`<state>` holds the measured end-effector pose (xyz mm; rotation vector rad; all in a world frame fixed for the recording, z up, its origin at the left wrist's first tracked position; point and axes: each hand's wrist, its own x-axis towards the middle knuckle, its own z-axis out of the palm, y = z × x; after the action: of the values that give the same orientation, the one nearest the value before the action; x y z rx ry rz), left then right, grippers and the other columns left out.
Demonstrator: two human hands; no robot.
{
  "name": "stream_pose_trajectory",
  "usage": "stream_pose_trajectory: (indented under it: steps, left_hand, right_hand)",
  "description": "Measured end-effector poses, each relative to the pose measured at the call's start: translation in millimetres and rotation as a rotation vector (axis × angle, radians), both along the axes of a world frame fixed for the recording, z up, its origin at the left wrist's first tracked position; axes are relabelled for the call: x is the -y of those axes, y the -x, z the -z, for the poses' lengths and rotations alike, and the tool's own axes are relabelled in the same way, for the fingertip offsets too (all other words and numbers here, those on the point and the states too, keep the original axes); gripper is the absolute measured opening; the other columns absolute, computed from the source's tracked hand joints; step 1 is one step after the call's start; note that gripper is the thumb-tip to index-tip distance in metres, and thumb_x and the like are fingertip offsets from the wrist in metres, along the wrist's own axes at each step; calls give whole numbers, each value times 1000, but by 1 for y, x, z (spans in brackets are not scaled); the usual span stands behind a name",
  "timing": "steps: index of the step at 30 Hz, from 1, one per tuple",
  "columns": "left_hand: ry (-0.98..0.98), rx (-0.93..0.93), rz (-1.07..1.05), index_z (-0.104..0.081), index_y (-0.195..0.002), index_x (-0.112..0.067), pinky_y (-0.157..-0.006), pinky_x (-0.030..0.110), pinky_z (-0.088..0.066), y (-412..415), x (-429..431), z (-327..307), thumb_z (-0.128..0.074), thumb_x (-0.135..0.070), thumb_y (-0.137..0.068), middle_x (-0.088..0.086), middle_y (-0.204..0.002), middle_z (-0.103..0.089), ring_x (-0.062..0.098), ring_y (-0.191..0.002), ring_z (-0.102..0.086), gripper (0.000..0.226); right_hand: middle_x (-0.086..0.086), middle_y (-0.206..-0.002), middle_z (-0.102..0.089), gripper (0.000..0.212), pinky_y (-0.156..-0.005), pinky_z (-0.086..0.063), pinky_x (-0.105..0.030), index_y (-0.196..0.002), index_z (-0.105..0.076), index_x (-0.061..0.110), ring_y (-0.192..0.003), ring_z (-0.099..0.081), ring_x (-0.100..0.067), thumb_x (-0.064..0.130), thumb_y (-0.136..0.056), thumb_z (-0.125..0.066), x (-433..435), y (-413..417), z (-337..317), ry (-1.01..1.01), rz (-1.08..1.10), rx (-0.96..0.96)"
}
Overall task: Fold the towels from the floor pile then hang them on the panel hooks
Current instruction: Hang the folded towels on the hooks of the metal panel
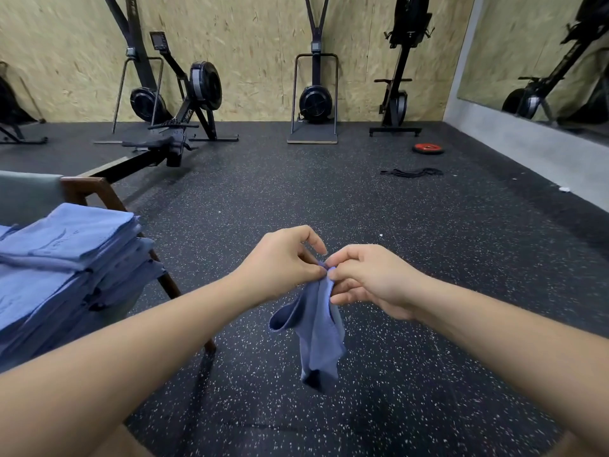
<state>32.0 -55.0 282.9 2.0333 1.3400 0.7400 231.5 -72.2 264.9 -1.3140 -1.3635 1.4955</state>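
A person's left hand (280, 258) and right hand (369, 278) meet at mid-frame in a gym, both pinching the top edge of a small blue towel (316, 328). The thumb and forefinger of each hand close on the cloth, fingertips nearly touching, while the other fingers curl loosely. The towel hangs bunched below the hands, clear of the floor (428, 258), one corner flaring out to the left. Whether it has been folded at all is hard to tell from its creases.

At left, a stack (66, 252) of folded blue towels sits on a chair (95, 189) with a wooden frame and a grey-green cushion, the stack's edges spilling slightly over the seat front. The chair stands well apart from the hanging towel.

The floor is dark rubber flecked with white. Beyond the chair a black rower (171, 140) lies along the floor, with more black machines standing against the chipboard wall (250, 44) behind it. A red plate (427, 148) lies flat near the far right, and a black strap (412, 173) lies just in front of it. A mirror (527, 44) on the right wall reflects one of the machines.
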Motion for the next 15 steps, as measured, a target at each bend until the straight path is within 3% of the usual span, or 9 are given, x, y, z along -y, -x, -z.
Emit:
stream_pose_trajectory:
  steps: [4,8,12,15]
  left_hand:
    - [-64,7,-3,-69,-101,-33,-74,30,-59,0,4,-3,-77,-15,-85,-15,-84,-80,7,-78,-75,26]
    - [-97,43,60,-70,-106,-31,-79,19,-57,0,6,-3,-74,-6,-82,-11,-88,-80,2,-80,-75,34]
    - [-135,33,115,-67,-112,-31,-75,12,-49,0,7,1,-73,-1,-83,-12,-93,-79,-1,-78,-70,42]
    - [-141,45,134,-59,-118,-34,-75,19,-53,1,7,0,-72,-3,-84,-14,-97,-77,2,-79,-68,47]
  right_hand:
    - [-22,-96,-70,30,-80,-66,-38,-122,-65,-4,-82,-67,-26,-11,-97,-49,-1,1,-3,-35,-9,-56]
    - [-9,-83,-74,29,-82,-67,-38,-125,-66,1,-80,-73,-22,-10,-98,-64,-1,-1,0,-98,-14,-46]
    - [-14,-84,-76,16,-69,-65,-32,-113,-70,-6,-73,-70,-21,-2,-98,-72,-3,-3,1,-146,21,-6]
    - [-14,-76,-73,11,-57,-58,-32,-105,-71,-3,-65,-66,-22,5,-98,-75,-5,-6,-1,-237,59,159]
